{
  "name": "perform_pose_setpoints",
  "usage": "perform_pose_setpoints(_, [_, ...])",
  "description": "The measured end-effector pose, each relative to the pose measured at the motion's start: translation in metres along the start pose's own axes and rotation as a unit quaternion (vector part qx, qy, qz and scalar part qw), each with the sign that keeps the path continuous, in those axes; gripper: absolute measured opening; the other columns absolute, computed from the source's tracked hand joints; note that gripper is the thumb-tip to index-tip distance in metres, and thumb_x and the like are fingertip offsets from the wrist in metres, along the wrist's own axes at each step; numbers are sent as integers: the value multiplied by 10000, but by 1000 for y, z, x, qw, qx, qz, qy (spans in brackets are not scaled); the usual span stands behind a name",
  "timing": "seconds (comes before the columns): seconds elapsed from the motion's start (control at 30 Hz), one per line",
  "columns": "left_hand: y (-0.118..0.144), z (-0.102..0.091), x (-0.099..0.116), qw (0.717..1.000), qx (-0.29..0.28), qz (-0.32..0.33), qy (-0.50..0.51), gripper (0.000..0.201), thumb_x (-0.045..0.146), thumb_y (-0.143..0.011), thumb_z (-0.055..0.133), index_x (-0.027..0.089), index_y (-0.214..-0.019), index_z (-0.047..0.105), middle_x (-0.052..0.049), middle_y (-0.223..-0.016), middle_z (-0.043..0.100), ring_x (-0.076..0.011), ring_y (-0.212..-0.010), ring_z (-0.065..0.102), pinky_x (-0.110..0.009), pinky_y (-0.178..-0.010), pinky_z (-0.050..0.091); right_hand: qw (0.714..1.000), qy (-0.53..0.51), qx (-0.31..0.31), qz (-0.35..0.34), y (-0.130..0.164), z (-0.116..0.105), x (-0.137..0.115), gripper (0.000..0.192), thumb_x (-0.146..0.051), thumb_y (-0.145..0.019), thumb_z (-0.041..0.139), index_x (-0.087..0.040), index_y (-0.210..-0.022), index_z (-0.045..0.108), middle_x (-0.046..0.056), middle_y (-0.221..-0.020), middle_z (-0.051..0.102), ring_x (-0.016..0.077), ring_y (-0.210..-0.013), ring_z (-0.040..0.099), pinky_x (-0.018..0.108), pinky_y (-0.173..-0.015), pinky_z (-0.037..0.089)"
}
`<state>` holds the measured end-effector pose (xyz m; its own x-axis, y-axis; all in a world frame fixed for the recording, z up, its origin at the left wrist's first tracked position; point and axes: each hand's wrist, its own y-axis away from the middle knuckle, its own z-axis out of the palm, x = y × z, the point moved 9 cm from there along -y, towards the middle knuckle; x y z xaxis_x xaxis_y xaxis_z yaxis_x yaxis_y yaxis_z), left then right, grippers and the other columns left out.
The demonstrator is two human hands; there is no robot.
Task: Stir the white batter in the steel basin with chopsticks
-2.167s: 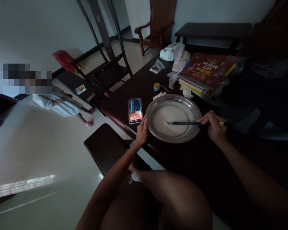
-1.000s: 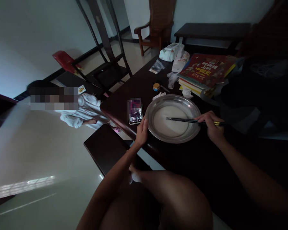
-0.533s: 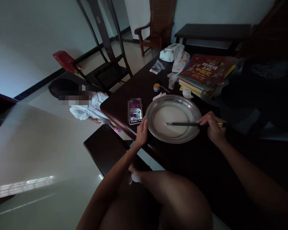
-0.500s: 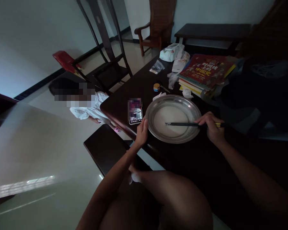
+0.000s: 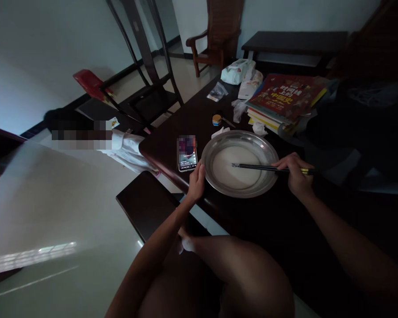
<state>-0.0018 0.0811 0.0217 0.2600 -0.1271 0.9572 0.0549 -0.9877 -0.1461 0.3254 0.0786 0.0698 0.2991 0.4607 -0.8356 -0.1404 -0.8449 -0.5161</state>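
Observation:
A wide metal basin point(image 5: 268, 152) stands on the dark table near its edge, with a whitish substance point(image 5: 235, 176) spread over its bottom. My left hand point(image 5: 197, 181) grips the basin's left rim, fingers closed on it. Black chopsticks point(image 5: 258, 167) are held in my right hand point(image 5: 296, 176) at the basin's right side. Their tips reach over the middle of the white stuff; whether they dip into it I cannot tell. A lit phone point(image 5: 187, 154) lies just left of the basin, by my left hand.
Behind the basin are a small gold-lidded jar point(image 5: 216, 120), crumpled tissue point(image 5: 259, 128), plastic bags point(image 5: 250, 84) and a stack of books point(image 5: 285, 99). A dark bench point(image 5: 146, 198) is beside the table. At the left, a person point(image 5: 129, 148) in white is near the table corner.
The chopsticks have shifted slightly to the right, along with my right hand. My left hand and the basin stay in place. The person at the left has moved further left.

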Motion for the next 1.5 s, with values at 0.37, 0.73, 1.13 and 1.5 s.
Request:
perform_pose_setpoints(0.37, [-1, 0, 0, 1000, 1, 0, 5, 747, 729, -970, 384, 154, -1383, 621, -127, -1408, 671, -296, -1337, 607, -445, -1190, 426, 1000, -10, -4, -4, 1, 1, -2, 450, -470, -992, 514, -280, -615, 673, 15, -668, 722, 226, -737, 639, 442, -775, 493])
perform_pose_setpoints(0.73, [-2, 0, 2, 1000, 8, 6, -4, 757, 742, -967, 370, 160, -1376, 627, -121, -1420, 665, -292, -1362, 589, -436, -1193, 426, 999, -29, -16, 6, 1, 2, 1, 459, -515, -978, 531, -287, -605, 673, 11, -664, 730, 225, -723, 638, 442, -759, 492])
perform_pose_setpoints(1.13, [-1, 0, 1, 1000, 3, -1, -1, 720, 706, -986, 372, 166, -1393, 618, -115, -1430, 659, -284, -1370, 582, -432, -1212, 402, 999, -5, -38, 3, 1, 7, -1, 417, -500, -975, 543, -296, -645, 696, 18, -708, 749, 240, -766, 650, 462, -784, 502])
perform_pose_setpoints(1.5, [0, 0, -1, 1000, 3, -6, -2, 725, 715, -981, 370, 170, -1390, 619, -112, -1429, 660, -289, -1364, 586, -439, -1211, 401, 999, 11, -34, 11, 0, 6, 1, 423, -538, -963, 545, -297, -655, 705, 14, -729, 760, 244, -797, 657, 466, -804, 499])
